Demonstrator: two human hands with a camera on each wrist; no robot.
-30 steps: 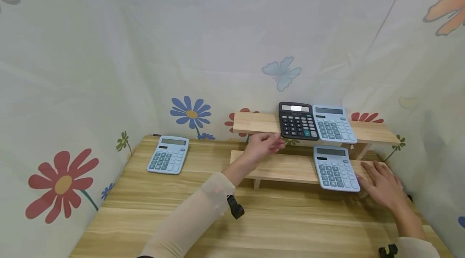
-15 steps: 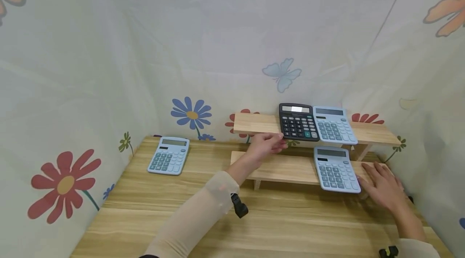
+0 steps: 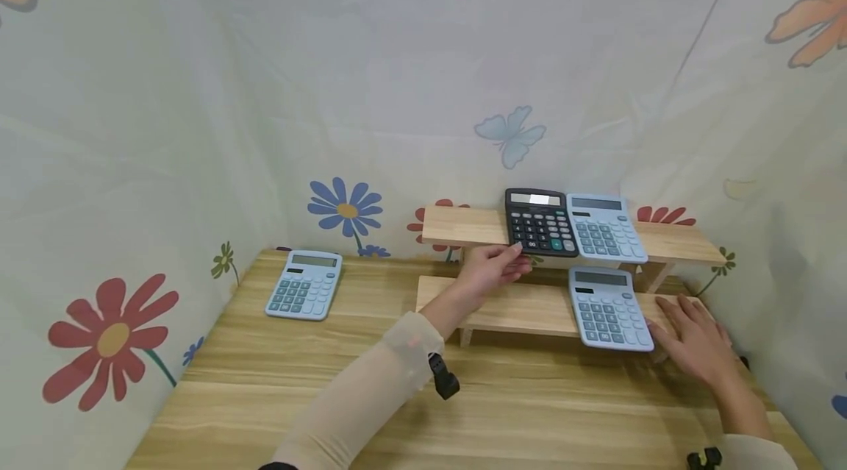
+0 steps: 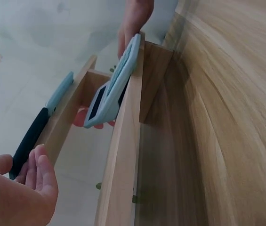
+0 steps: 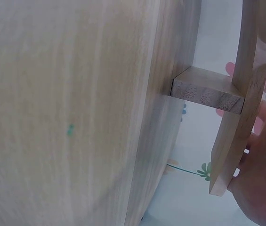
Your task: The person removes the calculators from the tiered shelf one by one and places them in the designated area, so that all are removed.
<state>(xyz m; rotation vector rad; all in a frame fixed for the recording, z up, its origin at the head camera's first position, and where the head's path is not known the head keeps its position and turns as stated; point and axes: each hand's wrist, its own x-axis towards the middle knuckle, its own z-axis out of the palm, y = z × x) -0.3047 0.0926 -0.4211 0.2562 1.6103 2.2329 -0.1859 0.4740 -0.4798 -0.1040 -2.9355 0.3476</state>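
On the upper wooden shelf [image 3: 463, 226] a black calculator [image 3: 539, 223] lies side by side with a light blue calculator [image 3: 604, 231]. My left hand [image 3: 483, 275] pinches the black calculator's front left edge; the left wrist view has the thumb above and the fingers [image 4: 39, 169] below it. A second blue calculator [image 3: 607, 308] rests on the lower shelf [image 3: 516, 306], its front overhanging the edge. Just right of it, my right hand [image 3: 698, 341] rests on the shelf's right end with fingers spread, thumb close to the calculator's side.
Another light blue calculator [image 3: 304, 286] lies on the wooden table [image 3: 370, 352] at the left. A patterned curtain [image 3: 397, 73] hangs behind and along both sides. Short wooden supports [image 5: 208, 89] hold the shelves above the table.
My left hand has shifted slightly right along the black calculator's front edge, its thumb now over the corner. The right hand and the calculators stay in place.
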